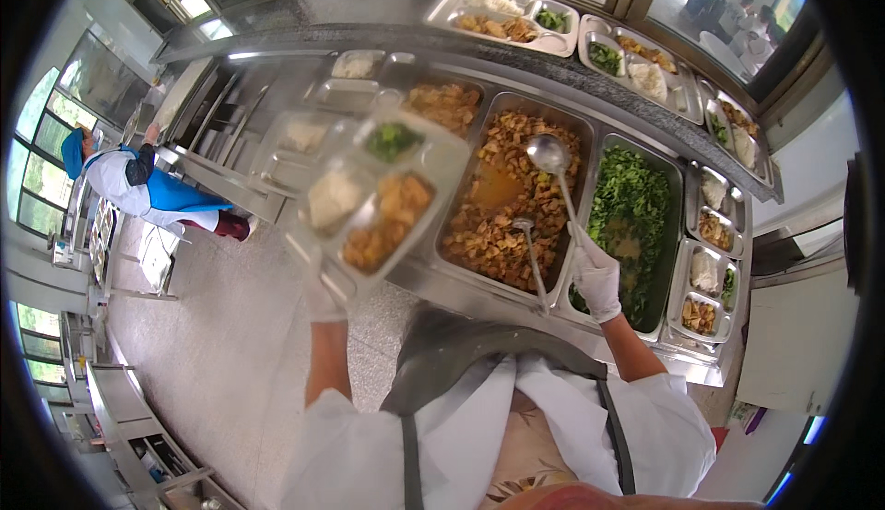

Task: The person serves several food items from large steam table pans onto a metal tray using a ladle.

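Note:
My left hand [323,294], in a pale glove, grips the near edge of a compartment tray [330,280], blurred, with rice, greens and a meat-and-vegetable dish on it. My gloved right hand [596,275] is closed on the handle of a metal ladle [548,155], its bowl over the stewed dish [511,123] in a deep steel pan. A smaller ladle [523,223] rests in the same pan, its handle over the near rim. To the right stands a pan of chopped leafy greens [632,192]. Behind the held tray is another pan of stew [442,105].
Filled trays stand on the stone ledge [508,53] at the back, and more trays [704,289] are stacked at the right. Trays with rice [349,91] lie behind the held one. A co-worker [148,181] in a blue apron stands at the far left counter.

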The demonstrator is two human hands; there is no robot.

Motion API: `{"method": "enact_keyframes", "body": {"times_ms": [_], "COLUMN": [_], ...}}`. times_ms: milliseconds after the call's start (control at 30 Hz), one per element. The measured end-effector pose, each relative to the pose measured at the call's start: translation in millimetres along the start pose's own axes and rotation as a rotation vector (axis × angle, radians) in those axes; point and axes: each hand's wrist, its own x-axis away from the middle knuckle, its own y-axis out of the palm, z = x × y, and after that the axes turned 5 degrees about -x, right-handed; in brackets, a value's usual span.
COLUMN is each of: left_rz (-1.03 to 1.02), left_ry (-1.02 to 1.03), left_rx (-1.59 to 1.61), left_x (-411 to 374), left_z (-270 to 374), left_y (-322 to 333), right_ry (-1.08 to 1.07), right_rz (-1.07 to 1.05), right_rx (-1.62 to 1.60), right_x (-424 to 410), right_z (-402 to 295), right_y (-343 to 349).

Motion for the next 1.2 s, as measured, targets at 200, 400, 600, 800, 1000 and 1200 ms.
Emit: {"method": "enact_keyframes", "body": {"times_ms": [200,400,600,800,1000,1200], "left_rz": [-0.083,-0.191,-0.312,-0.377,-0.493,-0.620], "left_ry": [0.000,0.014,-0.075,-0.113,-0.149,-0.058], "left_rx": [0.001,-0.075,-0.125,-0.175,-0.265,0.046], "left_x": [-158,-358,-495,-615,-666,-665], "left_z": [75,133,168,144,158,156], "left_y": [34,61,116,144,170,181], "right_ry": [0.231,0.435,0.489,0.494,0.556,0.661], "right_rz": [0.168,0.452,0.538,0.652,0.684,0.685], "right_rx": [-0.218,-0.383,-0.371,-0.361,-0.324,-0.305], "right_x": [-3,-8,2,-12,-42,-65], "right_z": [7,-18,-49,-72,-74,-67], "right_y": [47,152,239,283,308,316]}}
